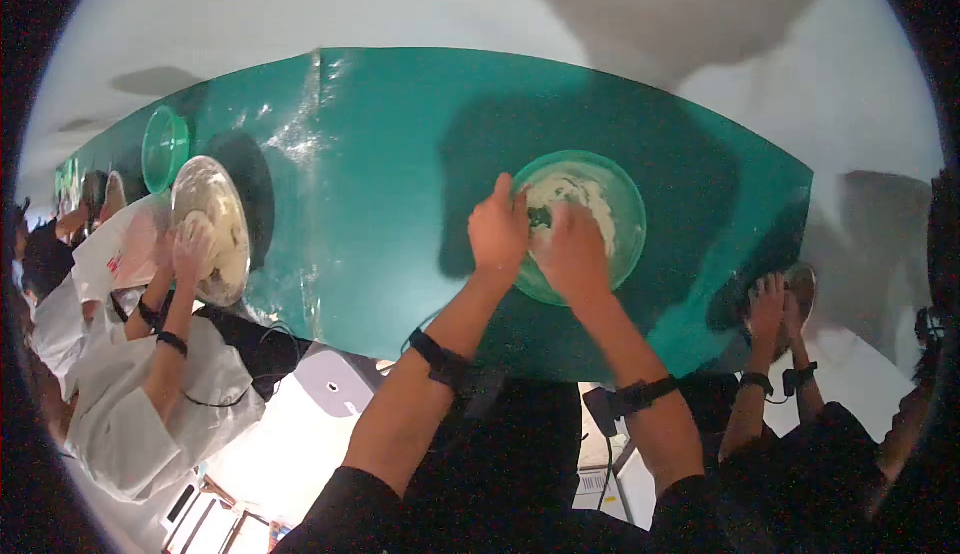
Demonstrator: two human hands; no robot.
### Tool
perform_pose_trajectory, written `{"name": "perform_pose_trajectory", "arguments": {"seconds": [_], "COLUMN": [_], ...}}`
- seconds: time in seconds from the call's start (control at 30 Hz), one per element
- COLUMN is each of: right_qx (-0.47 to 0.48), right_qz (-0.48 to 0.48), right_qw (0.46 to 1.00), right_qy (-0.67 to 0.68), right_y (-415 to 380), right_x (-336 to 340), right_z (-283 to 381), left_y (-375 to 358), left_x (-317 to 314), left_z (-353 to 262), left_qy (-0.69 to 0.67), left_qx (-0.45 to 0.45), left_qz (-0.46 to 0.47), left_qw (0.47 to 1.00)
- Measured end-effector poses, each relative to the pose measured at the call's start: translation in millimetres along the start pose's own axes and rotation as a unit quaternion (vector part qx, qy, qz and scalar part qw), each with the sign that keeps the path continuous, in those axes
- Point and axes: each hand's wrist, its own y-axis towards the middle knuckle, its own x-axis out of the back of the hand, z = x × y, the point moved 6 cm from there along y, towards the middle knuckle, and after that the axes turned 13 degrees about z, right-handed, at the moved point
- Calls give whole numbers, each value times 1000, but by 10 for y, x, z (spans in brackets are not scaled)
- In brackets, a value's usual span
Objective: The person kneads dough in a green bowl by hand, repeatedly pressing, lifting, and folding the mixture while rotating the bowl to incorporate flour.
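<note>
A translucent green bowl (630, 216) stands on the green table in front of me, holding a pale, floury dough mixture (572, 186) spread over its bottom and sides. My left hand (500, 229) grips the bowl's left rim, thumb pointing up. Inside the bowl is my right hand (574, 252), its fingers curled down into the dough mixture; the fingertips are partly hidden. A patch of the bowl's green bottom shows between my two hands.
The green table (390, 174) has a floury seam at left. There, a co-worker's hands (195, 244) work in a metal bowl (240, 259), near another green bowl (165, 149). At right, another person's hands (772, 304) are over a bowl (803, 289).
</note>
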Motion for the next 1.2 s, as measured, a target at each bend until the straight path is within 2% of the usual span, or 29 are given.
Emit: {"name": "perform_pose_trajectory", "arguments": {"seconds": [0.07,0.17,0.27,0.37,0.47,0.57,0.67,0.77,0.87,0.97,1.07,1.17,1.2], "right_qx": [58,100,92,23,132,130,140,21,-108,-182,-166,-226,-248], "right_qz": [-15,86,12,94,42,-36,-158,-219,-92,-85,-71,-6,-1], "right_qw": [998,990,995,995,990,990,977,975,984,973,978,901,881], "right_qy": [-35,-55,-44,38,-8,-38,-18,0,111,110,108,370,403], "right_y": [-23,-90,-28,314,349,424,435,476,551,220,-42,-59,-30], "right_x": [48,-251,-308,-510,-603,-531,-410,-344,-267,-90,-274,-334,-329], "right_z": [131,65,36,-10,-60,-99,-120,-209,-334,-568,-785,-890,-883], "left_y": [2,16,11,32,26,5,21,-11,-29,-14,-31,-30,-18], "left_x": [8,-18,-12,-27,-3,34,-5,10,15,-20,20,38,51], "left_z": [-1,31,27,49,22,-12,-8,-48,-70,-30,-69,-74,-83], "left_qy": [6,4,-3,-12,1,0,18,57,72,88,86,75,72], "left_qx": [22,8,19,16,56,4,-19,3,2,38,42,47,49], "left_qz": [6,-4,8,13,37,-9,-16,-16,-18,2,-9,-8,-11], "left_qw": [1000,1000,1000,1000,998,1000,1000,998,997,995,995,996,996]}}
